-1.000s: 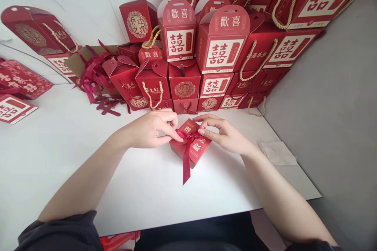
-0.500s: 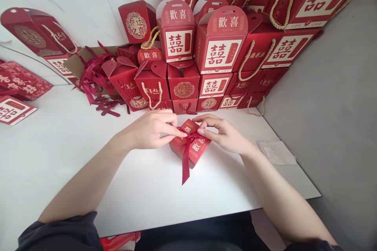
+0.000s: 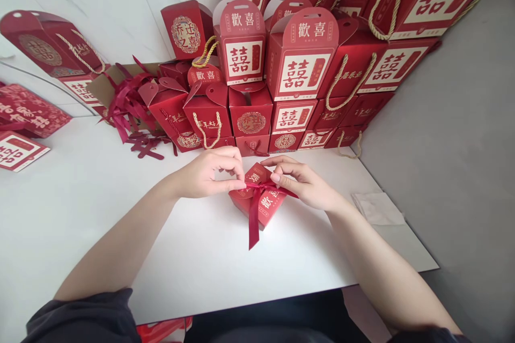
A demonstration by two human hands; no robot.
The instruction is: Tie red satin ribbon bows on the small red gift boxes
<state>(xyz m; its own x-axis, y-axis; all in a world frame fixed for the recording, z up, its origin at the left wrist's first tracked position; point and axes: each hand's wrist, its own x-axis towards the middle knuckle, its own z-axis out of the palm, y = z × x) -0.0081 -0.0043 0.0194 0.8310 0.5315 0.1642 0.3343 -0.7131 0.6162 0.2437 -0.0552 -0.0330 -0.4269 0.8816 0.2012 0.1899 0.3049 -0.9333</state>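
A small red gift box with gold lettering lies on the white table between my hands. Dark red ribbon crosses its top, knotted near the middle, with one tail hanging over the front onto the table. My left hand pinches the ribbon between thumb and forefinger at the box's left side. On the right, my right hand is closed on the ribbon near the knot, its forefinger reaching along the back edge of the box. My fingers partly hide the box's right corner.
Stacked red gift boxes with rope handles stand along the back of the table. Loose ribbons hang over a cardboard box at the left of the stack. A white tissue lies at the right. Grey wall bounds the right side.
My left hand has shifted slightly left, its forefinger drawn back from the knot into a pinch on the ribbon. More ribbon shows beneath my right hand. The box stays nearly in place.
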